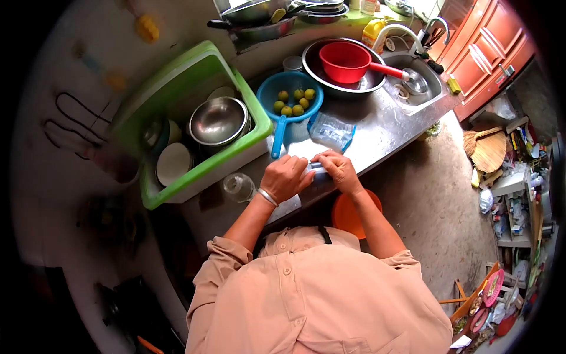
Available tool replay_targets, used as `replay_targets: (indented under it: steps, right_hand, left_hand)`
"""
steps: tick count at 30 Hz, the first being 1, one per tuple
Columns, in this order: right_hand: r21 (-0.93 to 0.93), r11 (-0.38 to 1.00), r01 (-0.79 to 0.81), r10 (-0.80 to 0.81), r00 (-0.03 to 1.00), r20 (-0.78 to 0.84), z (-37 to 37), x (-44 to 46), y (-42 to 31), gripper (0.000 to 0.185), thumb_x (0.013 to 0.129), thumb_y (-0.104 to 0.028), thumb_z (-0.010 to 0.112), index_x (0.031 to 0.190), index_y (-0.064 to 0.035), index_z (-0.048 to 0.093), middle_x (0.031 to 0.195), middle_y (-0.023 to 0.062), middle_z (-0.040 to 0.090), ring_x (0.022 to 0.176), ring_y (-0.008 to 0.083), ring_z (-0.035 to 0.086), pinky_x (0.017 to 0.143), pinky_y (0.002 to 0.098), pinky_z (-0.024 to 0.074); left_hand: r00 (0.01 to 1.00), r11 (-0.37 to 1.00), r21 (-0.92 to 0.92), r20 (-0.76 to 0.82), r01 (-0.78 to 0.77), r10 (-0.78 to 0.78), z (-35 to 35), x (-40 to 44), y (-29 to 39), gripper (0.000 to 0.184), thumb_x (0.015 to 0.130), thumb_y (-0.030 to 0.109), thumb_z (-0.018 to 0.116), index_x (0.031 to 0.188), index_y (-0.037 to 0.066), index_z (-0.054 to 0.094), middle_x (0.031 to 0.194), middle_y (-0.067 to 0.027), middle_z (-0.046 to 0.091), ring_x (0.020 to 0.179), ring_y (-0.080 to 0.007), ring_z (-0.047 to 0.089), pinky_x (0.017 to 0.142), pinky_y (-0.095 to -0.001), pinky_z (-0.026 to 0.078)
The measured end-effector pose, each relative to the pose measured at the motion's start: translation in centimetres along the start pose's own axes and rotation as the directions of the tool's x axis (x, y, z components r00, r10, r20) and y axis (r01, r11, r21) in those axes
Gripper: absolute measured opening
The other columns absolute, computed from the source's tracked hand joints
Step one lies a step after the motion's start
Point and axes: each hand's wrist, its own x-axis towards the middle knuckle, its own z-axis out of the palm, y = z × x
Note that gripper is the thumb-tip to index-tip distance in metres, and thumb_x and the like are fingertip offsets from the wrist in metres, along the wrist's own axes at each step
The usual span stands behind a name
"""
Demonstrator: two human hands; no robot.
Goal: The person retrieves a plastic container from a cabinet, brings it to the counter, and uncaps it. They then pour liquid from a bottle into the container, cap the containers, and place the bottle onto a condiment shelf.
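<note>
In the head view, my right hand [339, 171] pinches a small shiny item [318, 167] at the counter's [377, 131] edge; my left hand [285, 178] curls beside it, grip hidden. I'd keep fingertips close and pressure light.

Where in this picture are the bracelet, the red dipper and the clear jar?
Bracelet [267, 197]: head view, the band by the left hand [284, 177].
Red dipper [344, 60]: head view, the inside of its bowl.
Clear jar [238, 187]: head view, the middle of its body.
</note>
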Motion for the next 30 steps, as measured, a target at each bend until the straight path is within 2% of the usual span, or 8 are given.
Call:
replay_targets:
  steps: [4, 8, 10, 14, 15, 18, 22, 30]
  right_hand:
    - [-0.022, 0.999, 0.028, -0.029, 0.999, -0.036, 0.2, 0.3, 0.7, 0.033, 0.097, -0.025, 0.060, 0.089, 0.0045, 0.073, 0.096, 0.0104, 0.069, 0.091, 0.0165, 0.062, 0.084, 0.0279, 0.0473]
    - [-0.013, 0.999, 0.036, -0.037, 0.997, -0.073, 0.5, 0.3, 0.4, 0.033, 0.097, -0.024, 0.060, 0.087, 0.0048, 0.073, 0.094, 0.0104, 0.070, 0.088, 0.0166, 0.063, 0.082, 0.0281, 0.0480]
    - [-0.022, 0.999, 0.026, -0.027, 0.997, -0.072, 0.5, 0.2, 0.4, 0.032, 0.096, -0.023, 0.061, 0.087, 0.0051, 0.073, 0.093, 0.0106, 0.070, 0.087, 0.0166, 0.063, 0.080, 0.0279, 0.0482]
    - [-0.006, 0.999, 0.038, -0.038, 0.997, -0.064, 0.5, 0.3, 1.1, 0.032, 0.096, -0.023, 0.061, 0.085, 0.0051, 0.072, 0.092, 0.0112, 0.070, 0.085, 0.0168, 0.064, 0.079, 0.0278, 0.0485]
    - [0.004, 0.999, 0.036, -0.036, 0.997, -0.075, 0.5, 0.2, 1.0, 0.032, 0.096, -0.023, 0.061, 0.086, 0.0048, 0.073, 0.092, 0.0109, 0.070, 0.084, 0.0170, 0.064, 0.079, 0.0280, 0.0487]
    - [0.018, 1.000, 0.017, -0.016, 0.997, -0.071, 0.4, 0.1, 1.1, 0.032, 0.096, -0.024, 0.061, 0.086, 0.0046, 0.073, 0.092, 0.0106, 0.070, 0.084, 0.0172, 0.064, 0.079, 0.0283, 0.0490]
    - [-0.001, 1.000, 0.021, -0.021, 0.997, -0.074, 0.4, 0.1, 0.8, 0.034, 0.096, -0.026, 0.061, 0.086, 0.0044, 0.073, 0.092, 0.0108, 0.070, 0.084, 0.0178, 0.064, 0.079, 0.0288, 0.0492]
    - [-0.036, 0.999, 0.029, -0.030, 0.999, -0.040, 0.2, 0.5, 1.5, 0.035, 0.096, -0.029, 0.061, 0.088, 0.0034, 0.074, 0.092, 0.0121, 0.070, 0.085, 0.0190, 0.065, 0.079, 0.0300, 0.0492]
  left_hand:
    - [0.999, 0.997, 0.080, -0.036, 0.021, -0.018, 0.8, 0.2, 0.4, 0.017, 0.084, 0.019, 0.066, 0.089, 0.009, 0.054, 0.069, -0.0065, 0.054, 0.064, -0.0248, 0.061, 0.055, -0.0366, 0.049]
    - [0.981, 0.973, 0.130, -0.061, 0.193, -0.186, 0.9, 0.6, 1.9, 0.016, 0.087, 0.020, 0.064, 0.087, 0.010, 0.052, 0.065, -0.0078, 0.059, 0.059, -0.0272, 0.063, 0.051, -0.0395, 0.050]
    - [0.929, 0.898, 0.250, -0.007, 0.361, -0.371, 0.9, 0.8, 2.8, 0.018, 0.091, 0.025, 0.061, 0.086, 0.010, 0.051, 0.064, -0.0094, 0.062, 0.057, -0.0287, 0.064, 0.049, -0.0410, 0.050]
    - [0.887, 0.868, 0.275, 0.094, 0.413, -0.452, -0.5, 1.5, 3.5, 0.028, 0.096, 0.036, 0.056, 0.086, 0.011, 0.049, 0.064, -0.0113, 0.064, 0.054, -0.0326, 0.065, 0.046, -0.0428, 0.050]
    - [0.840, 0.859, 0.219, 0.203, 0.462, -0.503, -1.5, 1.6, 3.9, 0.030, 0.096, 0.038, 0.057, 0.097, 0.008, 0.053, 0.074, -0.0126, 0.065, 0.066, -0.0351, 0.066, 0.055, -0.0437, 0.052]
    - [0.930, 0.950, -0.017, 0.211, 0.313, -0.302, -3.0, -0.1, 2.9, 0.035, 0.095, 0.036, 0.058, 0.111, 0.006, 0.055, 0.088, -0.0137, 0.063, 0.082, -0.0357, 0.064, 0.068, -0.0441, 0.052]
    - [0.933, 0.950, -0.149, 0.278, 0.276, -0.227, -3.2, -0.1, 1.7, 0.033, 0.094, 0.026, 0.062, 0.119, 0.006, 0.054, 0.095, -0.0142, 0.061, 0.089, -0.0355, 0.061, 0.075, -0.0439, 0.050]
    - [0.920, 0.924, -0.082, 0.161, 0.373, -0.358, -1.8, -1.1, 2.4, 0.033, 0.092, 0.028, 0.064, 0.110, 0.003, 0.052, 0.093, -0.0179, 0.064, 0.085, -0.0370, 0.063, 0.068, -0.0442, 0.052]
